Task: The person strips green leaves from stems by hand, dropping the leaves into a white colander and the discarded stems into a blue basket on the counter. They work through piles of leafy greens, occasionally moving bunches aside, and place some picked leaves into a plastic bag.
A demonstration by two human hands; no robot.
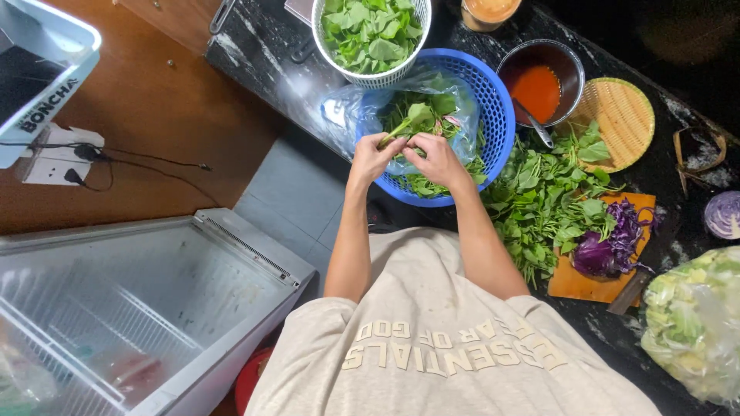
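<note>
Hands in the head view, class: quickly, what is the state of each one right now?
Left hand: closed, pinching a leafy green sprig by its stem over the blue basket.
Right hand: closed on the same sprig.

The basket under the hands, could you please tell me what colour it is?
Blue, seen in the head view: the basket.

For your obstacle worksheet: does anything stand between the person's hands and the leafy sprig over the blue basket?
Nothing visible does. Both the left hand and right hand already hold the sprig by its stem, above the blue basket. The clear bag lies under and behind it, not between.
</note>
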